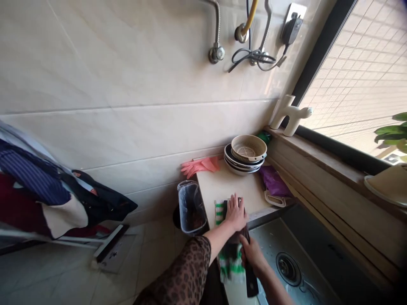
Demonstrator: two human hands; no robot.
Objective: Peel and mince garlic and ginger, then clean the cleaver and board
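Observation:
My left hand (237,214) lies with fingers stretched out, pressing down on what looks like a knife's blade. My right hand (251,252) is wrapped round the knife, whose black handle (252,284) sticks out toward me past the fist. Under the blade is a dark flat block, mostly hidden by the hands, so its kind is unclear. Beneath them a green-and-white striped cloth (233,267) is spread on the pale countertop (213,188), beside the sink.
A steel sink (270,237) lies to the right. Stacked bowls (227,159) topped by a beige colander (249,147), pink gloves (203,166) and a purple cloth (274,181) sit farther back. A lined bin (190,207) stands left; clothes hang on a rack (76,241).

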